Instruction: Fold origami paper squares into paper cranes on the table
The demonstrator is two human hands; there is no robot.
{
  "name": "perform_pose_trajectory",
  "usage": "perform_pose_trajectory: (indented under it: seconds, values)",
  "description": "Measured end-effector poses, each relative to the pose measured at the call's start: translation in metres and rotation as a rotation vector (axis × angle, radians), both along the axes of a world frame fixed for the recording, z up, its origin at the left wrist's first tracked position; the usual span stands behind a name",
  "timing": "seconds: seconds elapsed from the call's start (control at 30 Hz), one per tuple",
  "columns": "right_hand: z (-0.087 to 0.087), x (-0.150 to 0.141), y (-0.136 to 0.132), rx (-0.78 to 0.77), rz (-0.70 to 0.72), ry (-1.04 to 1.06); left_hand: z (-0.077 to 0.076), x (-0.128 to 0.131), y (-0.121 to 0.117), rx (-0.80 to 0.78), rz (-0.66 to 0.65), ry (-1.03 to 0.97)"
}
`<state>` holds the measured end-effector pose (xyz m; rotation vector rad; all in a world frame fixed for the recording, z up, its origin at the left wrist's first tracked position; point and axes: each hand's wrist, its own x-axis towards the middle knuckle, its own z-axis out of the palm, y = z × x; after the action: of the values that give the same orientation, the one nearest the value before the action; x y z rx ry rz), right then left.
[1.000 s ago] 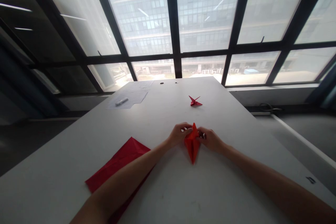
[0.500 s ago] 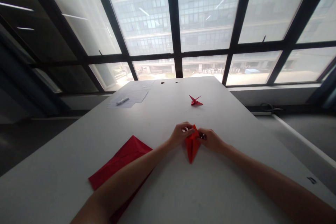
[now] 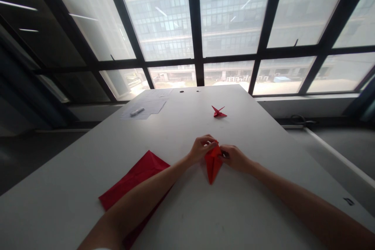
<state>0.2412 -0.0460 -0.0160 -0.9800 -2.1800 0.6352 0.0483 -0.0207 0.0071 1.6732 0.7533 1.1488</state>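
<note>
A folded piece of red origami paper (image 3: 213,166), kite-shaped with a seam down its middle, is held just above or on the white table with its long point toward me. My left hand (image 3: 202,147) pinches its far tip between thumb and fingers. My right hand (image 3: 234,157) grips its right edge with bent fingers. Part of the far end is hidden by the fingers. Beyond the hands stands a finished-looking red paper crane (image 3: 218,112) with pointed tips.
Larger red paper sheets (image 3: 137,175) lie at the left, partly under my left forearm. Farther back are white papers (image 3: 152,105) with a white marker-like stick (image 3: 137,111) on them. A small dark mark (image 3: 348,201) is near the white table's (image 3: 263,211) right edge. Windows rise behind.
The far tip of the folded paper, which stood up between my hands, is now bent lower under my left fingers. The near point has shifted slightly left and toward me.
</note>
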Motion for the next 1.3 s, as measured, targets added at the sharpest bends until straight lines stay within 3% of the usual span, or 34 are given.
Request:
perform_pose_trajectory:
  seconds: [0.37, 0.57, 0.77, 0.97, 1.13, 1.3]
  values:
    - [0.006, -0.002, -0.005, 0.022, 0.026, -0.038, 0.004, 0.001, -0.004, -0.056, -0.043, -0.079]
    - [0.0, -0.001, 0.004, -0.112, -0.082, 0.166, -0.002, -0.001, 0.004, -0.159, 0.059, -0.032]
    - [0.0, 0.006, 0.013, -0.094, -0.299, 0.326, -0.008, 0.0, 0.012, -0.084, 0.284, 0.111]
    - [-0.002, 0.007, 0.013, -0.08, -0.329, 0.274, -0.011, 0.003, 0.007, 0.087, 0.243, 0.228]
    - [-0.003, 0.008, 0.015, -0.081, -0.294, 0.258, -0.015, 0.004, 0.006, 0.068, 0.221, 0.297]
    - [-0.002, 0.007, 0.014, -0.124, -0.182, 0.313, -0.016, 0.002, 0.01, 0.09, 0.301, 0.365]
